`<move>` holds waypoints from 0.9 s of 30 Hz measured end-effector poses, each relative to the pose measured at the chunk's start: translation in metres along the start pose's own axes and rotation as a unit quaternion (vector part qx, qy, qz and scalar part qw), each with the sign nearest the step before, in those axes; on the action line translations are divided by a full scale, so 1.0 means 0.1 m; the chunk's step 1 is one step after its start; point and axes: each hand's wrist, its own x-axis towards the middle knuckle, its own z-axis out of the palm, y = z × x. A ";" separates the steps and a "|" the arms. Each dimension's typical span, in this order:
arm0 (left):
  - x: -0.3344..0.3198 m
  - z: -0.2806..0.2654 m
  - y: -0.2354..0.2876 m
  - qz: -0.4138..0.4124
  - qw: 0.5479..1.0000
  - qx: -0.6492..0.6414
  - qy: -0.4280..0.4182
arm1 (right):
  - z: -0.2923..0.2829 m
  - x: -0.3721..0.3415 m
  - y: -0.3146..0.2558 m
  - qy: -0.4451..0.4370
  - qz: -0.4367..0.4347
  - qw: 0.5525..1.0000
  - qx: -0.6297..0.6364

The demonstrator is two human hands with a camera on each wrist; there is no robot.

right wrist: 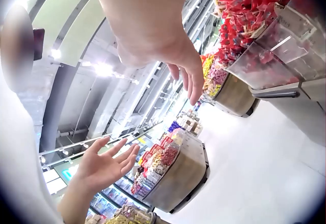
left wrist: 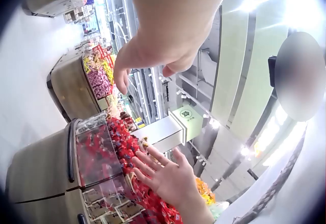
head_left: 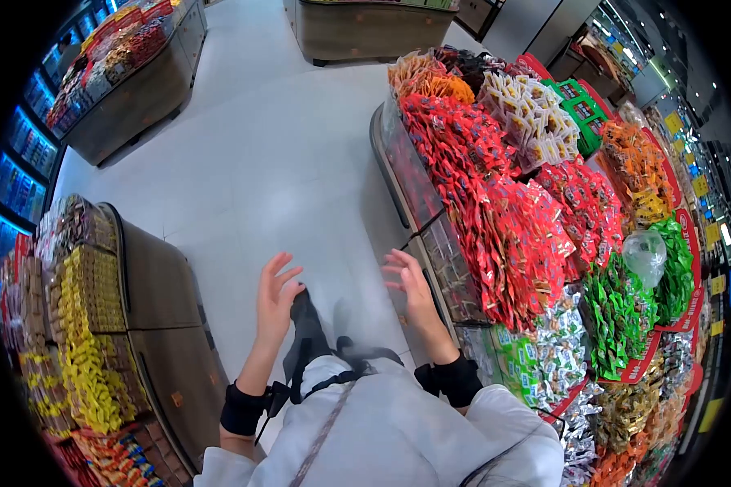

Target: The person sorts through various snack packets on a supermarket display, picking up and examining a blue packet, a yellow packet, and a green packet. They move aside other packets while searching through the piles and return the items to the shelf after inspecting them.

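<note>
Black-banded at the wrist, the person's left hand is raised with its fingers loosely apart and slightly bent. Across from it the right hand is also raised, its fingers spread, and the two hands stand well apart. The right hand is near a large candy bin with clear plastic panels along its upper edge. Red packets lie heaped in that bin, forward and to the right of the right hand. White packets lie beyond them, and green packets farther right, beside a clear round object. Below the hands come a white shirt and a dark trouser leg. To the left, yellow packets fill another bin. Pale floor tiles run between the bins, and lit fridges line the far left.
</note>
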 end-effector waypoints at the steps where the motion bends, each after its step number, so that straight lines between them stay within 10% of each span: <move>1: 0.19 -0.03 -0.02 0.002 1.000 0.008 -0.010 | 0.01 0.13 0.00 0.009 0.003 1.000 0.005; 27: 5.34 -0.94 0.11 -0.052 0.994 0.011 -0.100 | 0.67 5.04 -0.11 0.087 0.024 0.996 -0.012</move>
